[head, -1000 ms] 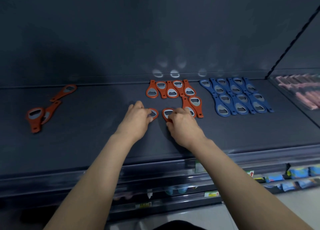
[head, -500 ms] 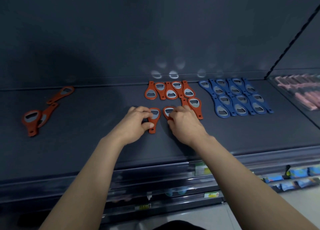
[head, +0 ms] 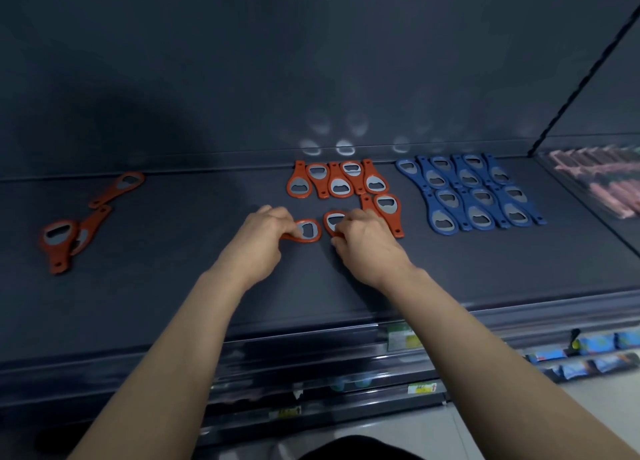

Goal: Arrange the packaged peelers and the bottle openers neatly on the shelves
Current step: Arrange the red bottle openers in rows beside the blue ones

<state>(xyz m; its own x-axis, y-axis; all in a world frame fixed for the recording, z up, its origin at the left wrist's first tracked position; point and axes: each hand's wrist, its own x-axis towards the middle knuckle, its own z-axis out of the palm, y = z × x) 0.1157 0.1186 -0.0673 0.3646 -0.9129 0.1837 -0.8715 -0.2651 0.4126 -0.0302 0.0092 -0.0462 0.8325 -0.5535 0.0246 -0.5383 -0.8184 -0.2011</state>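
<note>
Orange plastic bottle opener with steel mouth (head: pixel 306 232): centre of dark shelf surface (head: pixel 166 286), pinched by left hand (head: pixel 263 238), fingers curled; long axis crosswise, head rightward. Right hand (head: pixel 367 243) grips 1 matching opener (head: pixel 332 221), nearer the part-filled front row (head: pixel 386 207) at right.

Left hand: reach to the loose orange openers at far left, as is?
Likely yes for reach: only bare shelf lies between the left hand and the loose orange openers. But it pinches an orange opener, so it must set that down first.
</note>
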